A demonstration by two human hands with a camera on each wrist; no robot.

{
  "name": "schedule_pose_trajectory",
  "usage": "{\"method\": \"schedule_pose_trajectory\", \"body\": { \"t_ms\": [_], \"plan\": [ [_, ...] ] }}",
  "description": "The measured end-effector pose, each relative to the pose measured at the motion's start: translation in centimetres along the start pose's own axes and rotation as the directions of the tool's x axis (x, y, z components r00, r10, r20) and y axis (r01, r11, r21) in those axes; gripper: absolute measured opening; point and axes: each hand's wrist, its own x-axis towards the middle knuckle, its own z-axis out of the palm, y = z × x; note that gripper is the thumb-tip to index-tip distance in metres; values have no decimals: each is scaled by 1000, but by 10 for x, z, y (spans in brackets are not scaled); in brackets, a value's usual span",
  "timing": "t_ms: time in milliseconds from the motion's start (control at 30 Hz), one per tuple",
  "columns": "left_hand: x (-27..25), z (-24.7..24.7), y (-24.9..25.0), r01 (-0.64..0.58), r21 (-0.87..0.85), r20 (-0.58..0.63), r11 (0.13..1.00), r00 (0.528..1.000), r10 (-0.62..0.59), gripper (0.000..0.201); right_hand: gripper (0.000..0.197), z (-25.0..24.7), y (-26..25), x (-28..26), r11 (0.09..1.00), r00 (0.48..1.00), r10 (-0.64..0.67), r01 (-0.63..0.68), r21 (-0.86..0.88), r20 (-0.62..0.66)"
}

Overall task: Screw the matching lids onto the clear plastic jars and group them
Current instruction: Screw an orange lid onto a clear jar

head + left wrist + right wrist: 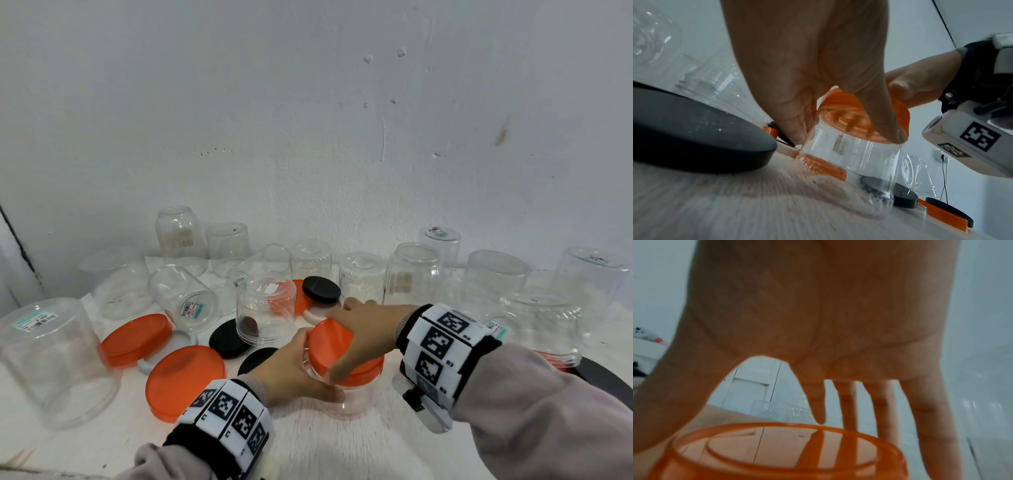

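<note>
— Where's the jar?
— The small clear jar (346, 394) stands at six o'clock on the white table (102, 442), orange lid (337, 346) on top.
— Your grip?
— My left hand (291, 370) wraps its neck; my right hand (363, 329) clasps the lid, fingers curled.

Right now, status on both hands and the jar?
Left hand grips small clear plastic jar. Right hand on round orange lid, lid tilted, not seated. Nothing blocking.
</note>
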Motion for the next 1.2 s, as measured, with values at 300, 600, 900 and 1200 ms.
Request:
{"method": "schedule_pose_trajectory", "body": {
  "t_ms": [300, 600, 900, 1200],
  "plan": [
    [-1, 1, 2, 6, -13, 18, 1000, 1000, -6, 113, 101, 6, 1, 4, 999, 998, 25, -24, 29, -56],
    [-1, 1, 3, 11, 19, 14, 1000, 1000, -11, 117, 104, 0, 3, 0, 996, 998, -62, 60, 62, 17],
    [-1, 1, 3, 9, 13, 6, 1000, 1000, -9, 115, 99, 7, 0, 2, 998, 998, 36, -34, 51, -50],
    [-2, 1, 4, 18, 17, 5, 1000, 1000, -18, 111, 97, 3, -2, -2, 999, 999, -22, 23, 40, -24]
  ]
}}
